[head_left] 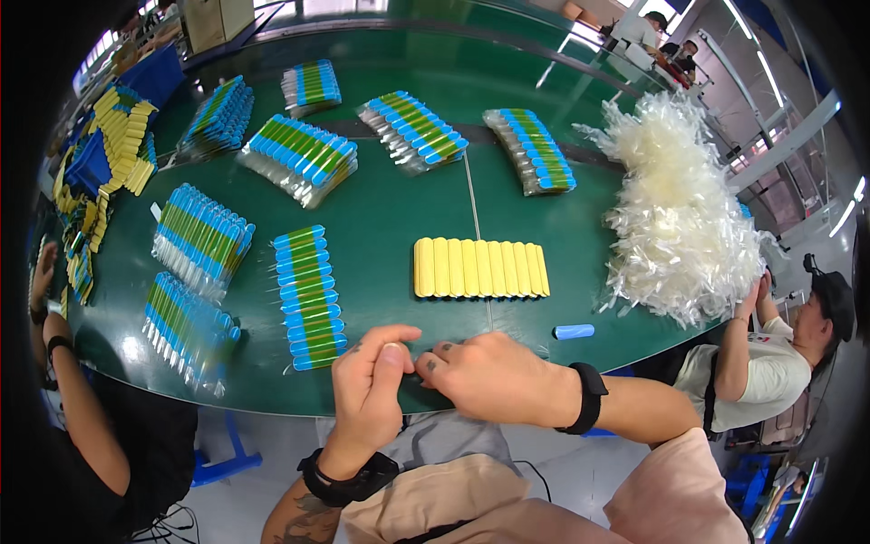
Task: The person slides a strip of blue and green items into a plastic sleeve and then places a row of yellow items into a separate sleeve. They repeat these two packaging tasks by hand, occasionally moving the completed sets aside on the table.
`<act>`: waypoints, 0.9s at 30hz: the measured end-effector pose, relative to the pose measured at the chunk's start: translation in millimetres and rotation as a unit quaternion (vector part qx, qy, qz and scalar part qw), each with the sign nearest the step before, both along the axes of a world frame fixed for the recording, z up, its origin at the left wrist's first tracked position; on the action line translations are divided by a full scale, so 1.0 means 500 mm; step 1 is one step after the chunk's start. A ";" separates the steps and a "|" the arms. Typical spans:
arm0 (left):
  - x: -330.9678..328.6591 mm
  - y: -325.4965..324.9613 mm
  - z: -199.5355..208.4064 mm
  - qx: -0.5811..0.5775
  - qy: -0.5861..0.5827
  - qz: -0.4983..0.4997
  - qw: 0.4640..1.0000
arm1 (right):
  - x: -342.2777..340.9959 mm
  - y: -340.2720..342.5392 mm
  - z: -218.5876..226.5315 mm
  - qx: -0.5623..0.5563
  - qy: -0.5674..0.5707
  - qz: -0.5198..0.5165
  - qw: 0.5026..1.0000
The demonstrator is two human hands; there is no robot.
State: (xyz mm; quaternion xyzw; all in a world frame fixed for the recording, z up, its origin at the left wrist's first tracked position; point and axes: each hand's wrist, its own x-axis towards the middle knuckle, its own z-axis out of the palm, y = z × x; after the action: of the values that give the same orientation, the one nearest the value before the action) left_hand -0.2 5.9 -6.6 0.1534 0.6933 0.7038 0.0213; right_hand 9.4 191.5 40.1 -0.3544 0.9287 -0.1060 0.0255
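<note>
1. The left hand [370, 381] is by the near edge of the green table [381, 218]. Its fingers are bent and its thumb sticks up. I can't tell if it pinches anything small.
2. The right hand [489, 376] is just beside it, at three o'clock. Its fingers are curled in. I can't tell if they hold something.
3. Twelve o'clock is straight ahead of the two hands. At one o'clock, the row of yellow pads [480, 268] lies on the table, apart from both hands.
4. At ten o'clock, the row of blue-and-green pads [311, 297] lies with its near end just beside the left hand.
5. Between two and three o'clock, there is a small blue strip [574, 332] on the table.
6. At two o'clock sits a big, fluffy pile of clear plastic wrappers [675, 199]. A person [761, 363] at three o'clock has their hands by it.
7. More blue-and-green bundles [304, 154] in clear wrap lie from nine o'clock round to one o'clock.
8. Far off at ten o'clock is a messy yellow heap [127, 136] around a blue bin [88, 163].
9. At nine o'clock, another person's arm [86, 399] shows.
10. Both wrists wear black bands [589, 399].
</note>
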 end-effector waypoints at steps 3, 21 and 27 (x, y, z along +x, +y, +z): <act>-0.004 -0.004 -0.002 0.006 -0.021 0.001 1.000 | 0.013 0.008 0.000 -0.057 -0.041 -0.044 0.997; 0.007 0.013 0.008 -0.234 0.203 -0.108 0.945 | 0.124 0.617 0.390 -0.200 0.588 -0.380 0.686; 0.013 0.011 0.011 -0.280 0.256 -0.106 0.919 | 0.048 0.675 0.058 0.228 0.478 -0.379 0.759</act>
State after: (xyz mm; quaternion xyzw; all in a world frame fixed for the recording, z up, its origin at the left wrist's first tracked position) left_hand 6.5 11.6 -1.3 0.3890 0.8235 0.4110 -0.0404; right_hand 33.5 528.8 69.1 0.0378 0.8753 0.2912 -0.3842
